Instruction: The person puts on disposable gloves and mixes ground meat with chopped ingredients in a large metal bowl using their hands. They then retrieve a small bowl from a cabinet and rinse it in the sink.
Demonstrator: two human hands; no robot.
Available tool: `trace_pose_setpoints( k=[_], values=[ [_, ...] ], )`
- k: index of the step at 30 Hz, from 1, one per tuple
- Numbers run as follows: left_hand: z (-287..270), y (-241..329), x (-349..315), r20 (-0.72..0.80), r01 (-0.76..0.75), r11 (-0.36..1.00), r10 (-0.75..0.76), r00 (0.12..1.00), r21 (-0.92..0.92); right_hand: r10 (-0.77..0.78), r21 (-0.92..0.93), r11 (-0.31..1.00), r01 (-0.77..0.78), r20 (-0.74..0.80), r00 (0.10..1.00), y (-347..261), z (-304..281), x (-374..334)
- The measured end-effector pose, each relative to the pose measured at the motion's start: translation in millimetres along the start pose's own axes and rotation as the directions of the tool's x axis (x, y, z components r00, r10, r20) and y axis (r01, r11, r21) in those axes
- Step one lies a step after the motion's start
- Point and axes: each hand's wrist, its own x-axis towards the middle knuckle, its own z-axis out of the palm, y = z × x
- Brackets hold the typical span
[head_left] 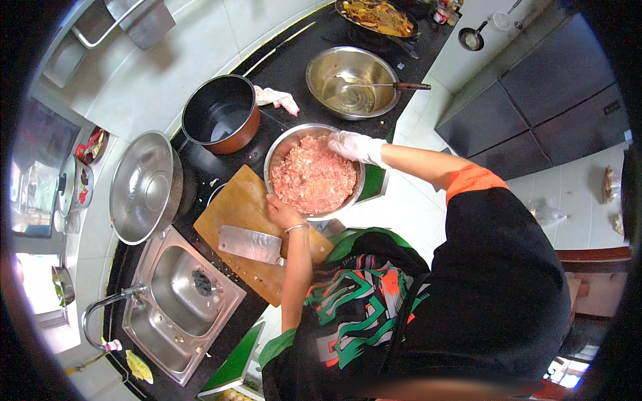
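One round, smooth steel bowl [285, 145] of coarse pink minced meat [314, 177] sits by the black worktop's [294, 60] front edge, against one wooden board [242, 194] carrying one broad, flat cleaver [249, 243]. I see the bare left hand [284, 212], its forearm upright, curled narrowly on the bowl's rim; the right arm reaches across, its hand [354, 147] thinly gloved in white, fingers at the meat, their grip I cannot tell. One black-lined pot [243, 130] stands near the worktop's back edge.
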Motion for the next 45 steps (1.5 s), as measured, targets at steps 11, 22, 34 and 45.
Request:
trace_pose_setpoints(
  k=[11, 22, 34, 45],
  values=[
    [-2.3, -14.0, 7.1, 0.009, -0.075, 0.977, 0.075, 0.997, 0.202, 0.043, 0.499, 0.838, -0.223, 0.347, 0.937, 19.1, 44.9, 77.5],
    [1.2, -9.6, 7.2, 0.062, 0.052, 0.999, -0.052, 0.997, 0.011, -0.581, -0.162, 0.805, 0.571, -0.020, 0.814, -27.1, 49.3, 26.2],
    [-2.1, -21.5, 11.2, 0.055, 0.032, 0.999, -0.032, 0.998, -0.005, -0.393, -0.619, 0.739, 0.265, -0.077, 0.916, -11.3, 143.2, 41.5],
    [-4.9, -15.5, 12.2, 0.096, 0.123, 0.989, -0.115, 0.989, -0.083, -0.455, -0.087, 0.867, 0.491, 0.268, 0.849, -18.7, -6.6, 32.2]
  ],
)
